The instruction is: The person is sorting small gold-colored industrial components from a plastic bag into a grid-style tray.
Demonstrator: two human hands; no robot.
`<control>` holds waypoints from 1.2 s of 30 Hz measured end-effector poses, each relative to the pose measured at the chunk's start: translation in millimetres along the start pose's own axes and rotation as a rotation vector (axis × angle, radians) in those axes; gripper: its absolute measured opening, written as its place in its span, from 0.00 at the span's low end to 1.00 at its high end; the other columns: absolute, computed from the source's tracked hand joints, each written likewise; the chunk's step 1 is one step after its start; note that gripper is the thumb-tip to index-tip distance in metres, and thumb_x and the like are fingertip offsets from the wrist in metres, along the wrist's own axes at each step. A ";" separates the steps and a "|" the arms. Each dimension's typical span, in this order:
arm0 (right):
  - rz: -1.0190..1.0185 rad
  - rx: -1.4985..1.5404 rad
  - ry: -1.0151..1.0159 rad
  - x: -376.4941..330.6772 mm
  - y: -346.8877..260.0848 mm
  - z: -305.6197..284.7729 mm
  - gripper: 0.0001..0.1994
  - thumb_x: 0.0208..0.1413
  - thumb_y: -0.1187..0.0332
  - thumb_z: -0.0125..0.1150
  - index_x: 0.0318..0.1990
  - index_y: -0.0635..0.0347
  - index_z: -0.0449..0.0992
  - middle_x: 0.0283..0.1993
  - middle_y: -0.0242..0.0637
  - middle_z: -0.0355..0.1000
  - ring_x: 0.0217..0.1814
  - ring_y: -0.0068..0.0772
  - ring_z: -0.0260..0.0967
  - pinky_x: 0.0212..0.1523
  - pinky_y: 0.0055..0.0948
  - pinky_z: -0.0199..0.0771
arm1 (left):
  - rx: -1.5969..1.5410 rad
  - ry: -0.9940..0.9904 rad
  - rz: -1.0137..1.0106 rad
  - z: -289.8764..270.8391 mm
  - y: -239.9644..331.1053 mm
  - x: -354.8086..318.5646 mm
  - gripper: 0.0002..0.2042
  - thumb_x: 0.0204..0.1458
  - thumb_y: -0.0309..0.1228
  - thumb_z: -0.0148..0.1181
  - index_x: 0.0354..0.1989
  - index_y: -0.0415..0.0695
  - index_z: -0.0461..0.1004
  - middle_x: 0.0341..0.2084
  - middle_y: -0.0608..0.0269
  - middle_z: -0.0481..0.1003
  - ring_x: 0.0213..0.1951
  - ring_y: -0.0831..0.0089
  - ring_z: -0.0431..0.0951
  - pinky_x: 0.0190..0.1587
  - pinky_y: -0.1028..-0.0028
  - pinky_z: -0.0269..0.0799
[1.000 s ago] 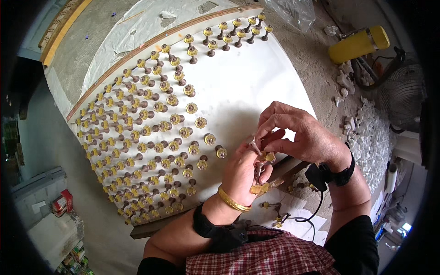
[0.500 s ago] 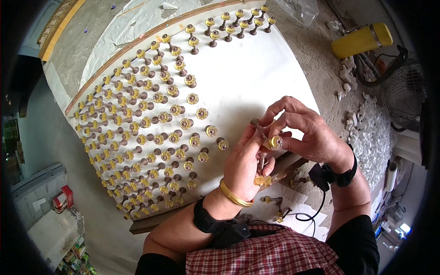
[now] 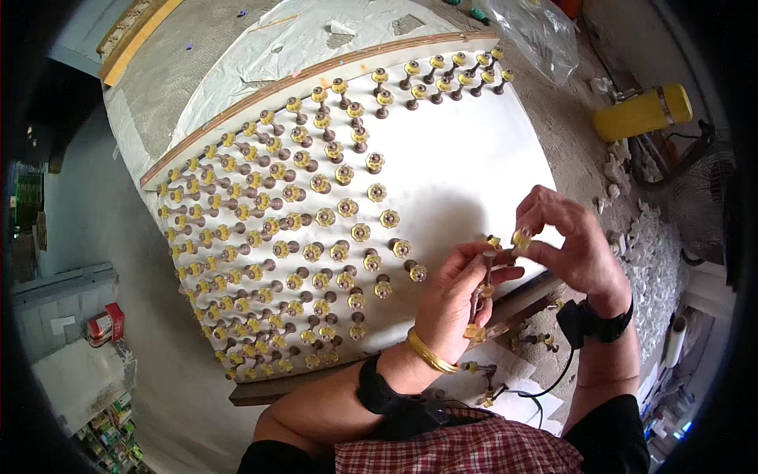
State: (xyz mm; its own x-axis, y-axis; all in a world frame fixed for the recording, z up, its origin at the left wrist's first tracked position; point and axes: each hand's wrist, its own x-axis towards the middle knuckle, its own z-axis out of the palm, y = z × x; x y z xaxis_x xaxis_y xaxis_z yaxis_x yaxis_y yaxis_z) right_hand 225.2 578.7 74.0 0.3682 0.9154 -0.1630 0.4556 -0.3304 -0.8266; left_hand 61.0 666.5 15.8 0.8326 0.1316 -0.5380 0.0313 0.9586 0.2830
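Note:
My right hand (image 3: 572, 241) pinches a small yellow faceted knob (image 3: 521, 238) between thumb and fingertips, slightly above and beside my left hand. My left hand (image 3: 444, 312) is closed round several similar knobs with brown stems; one yellow head (image 3: 474, 332) shows below its palm and a brown stem (image 3: 488, 268) sticks up by the thumb. Parts of these pieces are hidden by the fingers. To the left, rows of the same brown-stemmed knobs (image 3: 347, 207) stand on a white board (image 3: 466, 150), and another group lines its far edge.
A wooden strip (image 3: 316, 67) borders the board's far side. More knobs (image 3: 479, 368) lie on paper near my body. Farther right are a yellow bottle (image 3: 643, 112), a fan (image 3: 699, 186) and a heap of small whitish pieces (image 3: 651, 261). A clear plastic bag (image 3: 537, 35) lies at the back.
My right hand has drawn away from the left, pinching a knob. The left hand still holds several. The view has shifted, so the board appears farther right.

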 end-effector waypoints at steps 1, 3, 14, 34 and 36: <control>0.061 0.055 0.031 5.5 0.8 -4.3 0.07 0.50 0.75 0.67 0.34 0.62 0.74 0.32 0.32 0.72 0.37 0.25 0.71 0.40 0.27 0.72 | 0.000 0.002 0.008 -0.6 -0.3 0.1 0.11 0.65 0.32 0.43 0.50 0.44 0.67 0.40 0.59 0.76 0.37 0.76 0.79 0.18 0.84 0.61; 0.130 0.382 0.199 28.2 7.5 8.4 0.05 0.57 0.74 0.63 0.37 0.64 0.73 0.34 0.29 0.74 0.37 0.18 0.71 0.40 0.22 0.72 | -0.024 -0.027 -0.064 -3.0 -2.1 0.3 0.11 0.65 0.33 0.43 0.51 0.44 0.67 0.42 0.57 0.76 0.43 0.72 0.79 0.18 0.84 0.61; -0.127 -0.127 0.263 147.4 17.9 58.8 0.08 0.53 0.70 0.65 0.37 0.64 0.76 0.33 0.45 0.78 0.34 0.36 0.78 0.36 0.31 0.76 | 0.054 0.050 0.064 -7.9 -7.2 2.4 0.17 0.65 0.34 0.44 0.60 0.43 0.62 0.33 0.67 0.68 0.33 0.79 0.76 0.17 0.85 0.60; 0.093 0.137 -0.025 61.9 8.9 7.0 0.08 0.57 0.70 0.63 0.42 0.61 0.77 0.36 0.28 0.75 0.38 0.14 0.68 0.40 0.20 0.71 | -0.030 0.112 -0.021 -2.6 1.3 1.7 0.08 0.63 0.38 0.51 0.43 0.48 0.65 0.41 0.62 0.77 0.46 0.76 0.77 0.18 0.85 0.59; 0.092 0.179 -0.174 35.0 11.3 -5.6 0.11 0.53 0.72 0.66 0.44 0.58 0.77 0.38 0.28 0.75 0.37 0.16 0.69 0.39 0.20 0.70 | -0.058 0.098 -0.027 -4.3 2.5 1.4 0.08 0.63 0.38 0.50 0.42 0.48 0.67 0.44 0.64 0.76 0.50 0.75 0.76 0.19 0.85 0.60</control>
State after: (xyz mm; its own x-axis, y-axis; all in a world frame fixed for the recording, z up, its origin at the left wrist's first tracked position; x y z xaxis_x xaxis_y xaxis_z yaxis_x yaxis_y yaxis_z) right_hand 247.8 605.8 62.0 0.2494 0.9142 -0.3195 0.2707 -0.3826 -0.8834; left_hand 59.8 670.1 12.3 0.7739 0.1269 -0.6205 0.0187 0.9747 0.2226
